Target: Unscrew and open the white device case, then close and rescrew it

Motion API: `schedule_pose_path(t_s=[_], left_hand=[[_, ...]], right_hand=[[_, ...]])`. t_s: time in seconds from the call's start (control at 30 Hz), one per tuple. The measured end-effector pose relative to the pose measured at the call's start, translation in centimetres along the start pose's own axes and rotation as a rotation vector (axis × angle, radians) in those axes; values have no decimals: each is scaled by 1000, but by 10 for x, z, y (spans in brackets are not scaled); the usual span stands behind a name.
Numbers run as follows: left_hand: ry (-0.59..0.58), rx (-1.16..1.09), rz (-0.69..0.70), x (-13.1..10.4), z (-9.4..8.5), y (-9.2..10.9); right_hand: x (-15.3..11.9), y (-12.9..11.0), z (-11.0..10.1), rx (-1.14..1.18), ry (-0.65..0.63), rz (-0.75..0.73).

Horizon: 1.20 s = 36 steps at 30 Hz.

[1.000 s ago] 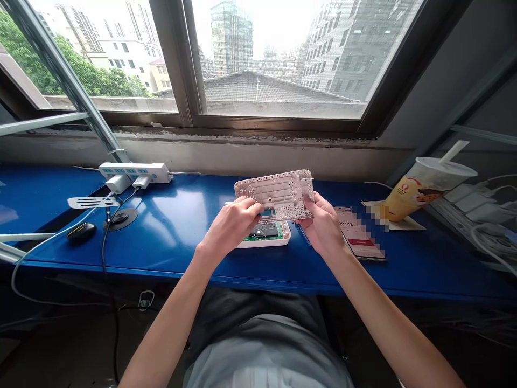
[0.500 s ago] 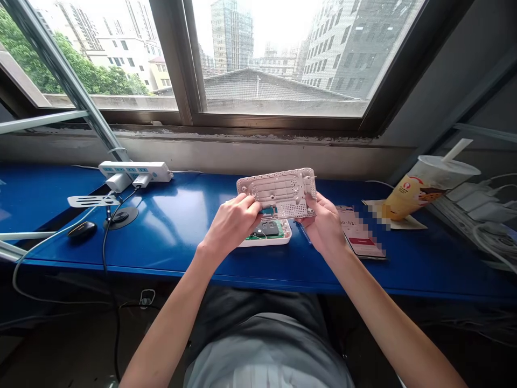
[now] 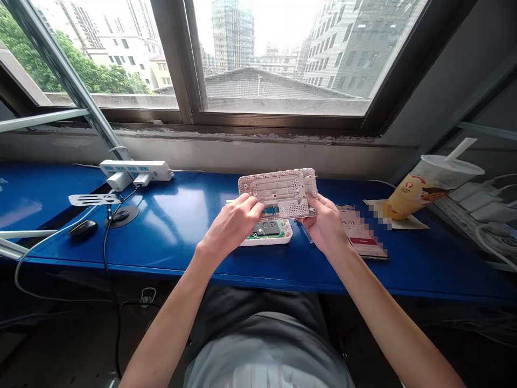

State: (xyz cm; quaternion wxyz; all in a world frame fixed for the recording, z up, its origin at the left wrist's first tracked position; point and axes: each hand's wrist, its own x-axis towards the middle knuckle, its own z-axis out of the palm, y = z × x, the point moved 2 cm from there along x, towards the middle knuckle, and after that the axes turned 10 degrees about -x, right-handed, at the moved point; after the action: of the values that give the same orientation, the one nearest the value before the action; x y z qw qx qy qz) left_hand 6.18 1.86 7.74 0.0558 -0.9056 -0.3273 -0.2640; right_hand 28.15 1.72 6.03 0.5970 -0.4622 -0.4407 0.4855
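Right hand (image 3: 326,218) clamped on the right end of a pale, perforated cover (image 3: 278,188), thumb over its inner face. Left hand (image 3: 236,215) has its fingers curled together at the cover's lower left, next to a small blue piece (image 3: 271,209); cannot tell whether they pinch that piece or the cover's edge. Cover is tilted, inner face toward the wearer, held above a white shell (image 3: 266,242) lying on the blue bench (image 3: 181,242).

Risks, as I judge them. Green circuit board (image 3: 281,233) and black block (image 3: 271,230) sit uncovered in the shell, below the cover: a slip of the right thumb could drop its edge onto them. Thin wire (image 3: 262,235) crosses there; if it runs up to the cover, which I cannot make out, lifting too far would strain it. Too hard a push near the blue piece could bend or crack it. Phone (image 3: 365,240) lies just beyond the right hand; a careless elbow or wrist might shove it.
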Motion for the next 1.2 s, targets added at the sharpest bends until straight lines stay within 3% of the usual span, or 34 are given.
schedule_pose_path(t_s=[0.87, 1.07, 1.2], left_hand=[[50, 26, 78, -3, 15, 4], [125, -88, 102, -15, 18, -5], [288, -209, 118, -20, 8, -15]], right_hand=[[2, 3, -4, -57, -27, -30], [-2, 1, 3, -74, -61, -58], [-2, 1, 3, -64, -37, -75]])
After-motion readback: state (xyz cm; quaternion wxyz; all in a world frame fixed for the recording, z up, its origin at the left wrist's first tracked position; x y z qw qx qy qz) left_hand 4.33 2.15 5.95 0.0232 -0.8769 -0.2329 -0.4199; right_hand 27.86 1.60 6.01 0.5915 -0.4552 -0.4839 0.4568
